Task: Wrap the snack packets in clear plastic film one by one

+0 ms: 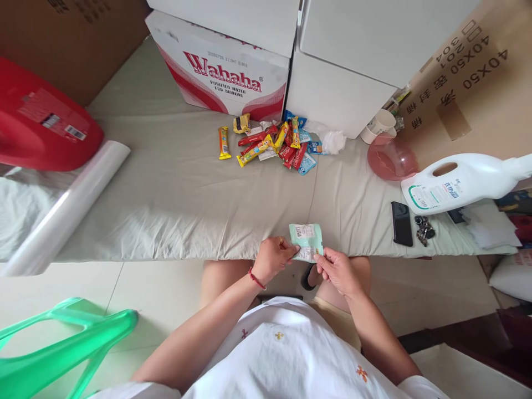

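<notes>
A small pale green packet [310, 235] with printed labels is held at the near edge of the cloth-covered surface [174, 199]. My left hand [273, 257], with a red cord at the wrist, pinches its left side. The lower right corner is pinched by my right hand [337, 270]. Farther back lies a heap of small wrapped snacks in red [298, 157], yellow [254, 152] and blue [306, 164]. One orange and yellow packet [224, 143] lies apart at the heap's left.
White boxes [224, 66] stand behind the heap. On the right are a pink bowl [390, 157], a white jug [461, 183], a black phone [402, 223] and keys [424, 229]. At left are a red container [45, 116], a plastic roll [75, 205] and a green stool [83, 338].
</notes>
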A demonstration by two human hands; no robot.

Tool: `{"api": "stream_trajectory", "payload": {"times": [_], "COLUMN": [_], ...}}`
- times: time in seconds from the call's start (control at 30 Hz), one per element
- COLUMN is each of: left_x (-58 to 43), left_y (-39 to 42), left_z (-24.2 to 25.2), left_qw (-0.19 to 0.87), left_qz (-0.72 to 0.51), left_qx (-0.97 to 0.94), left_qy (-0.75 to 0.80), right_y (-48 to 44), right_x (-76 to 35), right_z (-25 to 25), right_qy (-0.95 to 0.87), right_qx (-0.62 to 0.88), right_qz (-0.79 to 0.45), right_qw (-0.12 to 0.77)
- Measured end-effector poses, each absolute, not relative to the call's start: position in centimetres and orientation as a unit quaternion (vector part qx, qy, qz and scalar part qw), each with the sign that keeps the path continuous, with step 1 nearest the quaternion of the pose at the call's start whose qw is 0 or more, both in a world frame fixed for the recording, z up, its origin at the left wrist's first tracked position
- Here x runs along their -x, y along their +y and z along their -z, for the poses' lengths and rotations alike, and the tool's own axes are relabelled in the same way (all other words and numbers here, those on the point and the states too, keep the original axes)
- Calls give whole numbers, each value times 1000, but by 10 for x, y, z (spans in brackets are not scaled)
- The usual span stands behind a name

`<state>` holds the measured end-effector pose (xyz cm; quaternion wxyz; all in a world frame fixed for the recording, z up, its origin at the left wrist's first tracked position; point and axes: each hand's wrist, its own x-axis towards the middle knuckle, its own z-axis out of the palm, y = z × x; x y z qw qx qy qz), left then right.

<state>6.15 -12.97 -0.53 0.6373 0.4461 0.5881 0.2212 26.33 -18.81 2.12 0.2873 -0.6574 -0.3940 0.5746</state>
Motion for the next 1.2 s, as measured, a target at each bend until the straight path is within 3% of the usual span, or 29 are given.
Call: {"api": "stream_trajectory", "payload": {"times": [0.23, 0.47, 0.6, 0.83, 1.0, 1.2], "left_x": [0, 69, 71, 63, 64, 61], "left_y": [-124, -128, -134, -120, -109, -111], "left_z": [2, 13, 25, 40, 47, 44], "left_qw": [451, 289, 224, 19, -45, 1], "left_qz": [-336, -318, -322, -281, -272, -204], "left_qx": [-524, -532, -554, -633, -675, -668], "left_qy": [640, 730, 734, 722, 684, 716], "right_y": [-134, 4, 21, -75, -99, -38], "right_x": [-336, -439, -436, -347, -328, -315], "right_z": [-85, -146, -125, -16, 9, 9], "right_qy": [-362, -259, -228, -365, -606, -622], "right_qx": [700, 690, 753, 732, 670, 651], "right_qz": [-460, -309, -308, -416, -353, -331], "right_qw": [409, 601, 535, 397, 244, 281]}}
